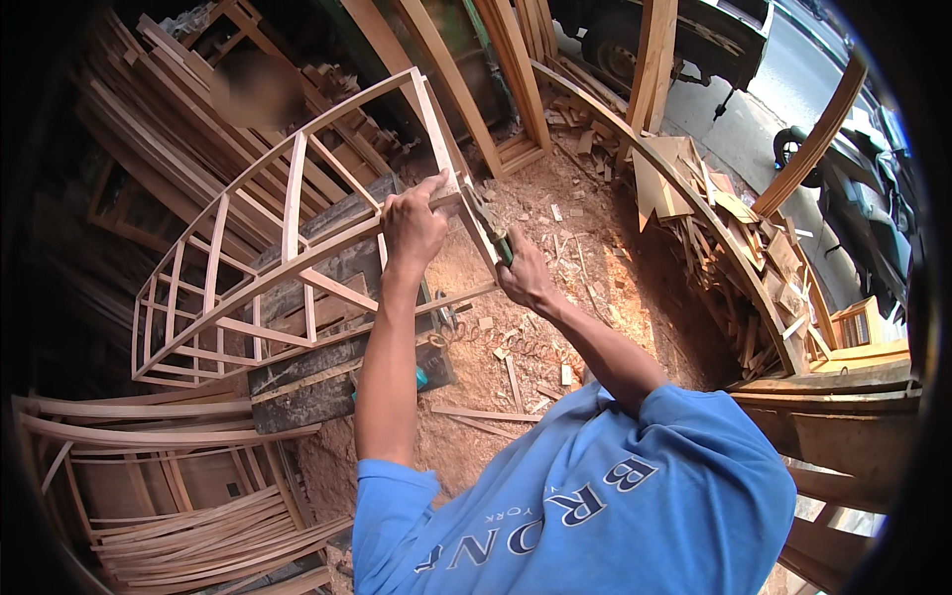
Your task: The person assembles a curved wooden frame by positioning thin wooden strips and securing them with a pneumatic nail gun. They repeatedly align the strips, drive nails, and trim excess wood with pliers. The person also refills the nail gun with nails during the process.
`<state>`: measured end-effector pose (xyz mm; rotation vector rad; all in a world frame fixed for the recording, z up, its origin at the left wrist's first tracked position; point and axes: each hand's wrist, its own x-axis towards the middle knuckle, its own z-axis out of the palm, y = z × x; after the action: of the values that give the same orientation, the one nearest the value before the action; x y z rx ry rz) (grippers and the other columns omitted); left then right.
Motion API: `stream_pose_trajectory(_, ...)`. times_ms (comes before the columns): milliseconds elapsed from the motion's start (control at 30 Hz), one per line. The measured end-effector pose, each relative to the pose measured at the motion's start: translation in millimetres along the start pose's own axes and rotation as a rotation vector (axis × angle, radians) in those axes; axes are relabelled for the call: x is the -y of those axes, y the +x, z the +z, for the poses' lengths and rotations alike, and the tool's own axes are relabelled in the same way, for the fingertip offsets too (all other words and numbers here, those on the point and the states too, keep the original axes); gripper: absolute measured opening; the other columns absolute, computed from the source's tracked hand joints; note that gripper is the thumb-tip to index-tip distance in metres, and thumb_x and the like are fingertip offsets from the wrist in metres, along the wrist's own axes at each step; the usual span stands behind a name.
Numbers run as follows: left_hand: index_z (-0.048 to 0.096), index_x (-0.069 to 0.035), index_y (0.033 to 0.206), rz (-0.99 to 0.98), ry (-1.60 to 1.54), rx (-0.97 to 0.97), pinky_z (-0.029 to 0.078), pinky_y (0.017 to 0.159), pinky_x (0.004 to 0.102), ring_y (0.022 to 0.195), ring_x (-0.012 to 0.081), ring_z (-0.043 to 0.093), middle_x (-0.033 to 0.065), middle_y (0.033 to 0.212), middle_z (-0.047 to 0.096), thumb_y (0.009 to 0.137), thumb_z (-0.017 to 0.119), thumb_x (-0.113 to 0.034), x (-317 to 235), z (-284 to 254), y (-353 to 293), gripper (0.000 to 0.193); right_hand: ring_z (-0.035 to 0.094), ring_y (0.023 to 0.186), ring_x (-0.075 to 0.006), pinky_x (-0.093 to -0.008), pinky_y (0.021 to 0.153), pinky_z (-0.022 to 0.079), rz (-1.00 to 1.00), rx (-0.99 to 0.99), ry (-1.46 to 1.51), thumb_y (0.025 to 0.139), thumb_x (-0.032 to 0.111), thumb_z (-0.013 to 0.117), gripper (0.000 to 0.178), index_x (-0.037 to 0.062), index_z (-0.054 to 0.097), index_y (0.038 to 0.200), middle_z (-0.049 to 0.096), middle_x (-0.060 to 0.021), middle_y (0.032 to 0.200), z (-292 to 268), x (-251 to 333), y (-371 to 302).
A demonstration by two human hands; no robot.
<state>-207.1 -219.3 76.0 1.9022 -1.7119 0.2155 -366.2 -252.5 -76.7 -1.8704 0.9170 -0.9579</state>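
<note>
A long, ladder-like frame of pale wooden strips (295, 203) rests across the dark workbench (297, 372), its near end sticking out past the bench. My left hand (415, 226) is closed on that end, its fingers wrapped over the joint where a rail meets the end strip (433, 124). Just to the right, my right hand (526, 270) grips a tool with a green handle and a narrow grey metal part (486, 213). The metal part lies against the end strip; its exact kind is hard to make out. A teal object (420, 379) sits partly behind my left forearm.
Sawdust and offcuts cover the floor (565, 258), with a coiled hose (516, 347) below the frame. Long boards (149, 119) lean at the upper left. More slatted frames (188, 506) lie at the lower left. Scrap wood (739, 238) is heaped behind a curved beam on the right.
</note>
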Motion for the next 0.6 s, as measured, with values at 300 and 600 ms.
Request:
stream_pose_trajectory(300, 0.069, -0.018, 0.123, -0.028, -0.033, 0.023, 0.046, 0.094, 0.0380, 0.096, 0.0294, 0.069, 0.0118, 0.104, 0.074, 0.078, 0.073, -0.012, -4.5, -2.4, -3.0, 0.045, 0.037, 0.047, -0.0106, -0.0300, 0.040, 0.028, 0.745, 0.287, 0.996, 0.080, 0.004, 0.051, 0.014, 0.0121, 0.041, 0.085, 0.040, 0.0007, 0.062, -26.6, 114.0, -39.3)
stream_pose_trajectory(600, 0.068, -0.020, 0.125, -0.050, 0.007, 0.061, 0.047, 0.095, 0.0415, 0.097, 0.0347, 0.069, 0.0172, 0.104, 0.073, 0.076, 0.063, -0.004, 2.7, 4.3, -1.3, 0.052, 0.044, 0.055, -0.0199, -0.0392, 0.046, 0.040, 0.257, 0.122, -0.487, 0.082, 0.003, 0.043, 0.027, -0.0051, 0.046, 0.107, 0.051, -0.0152, 0.075, -67.9, 112.5, -28.4)
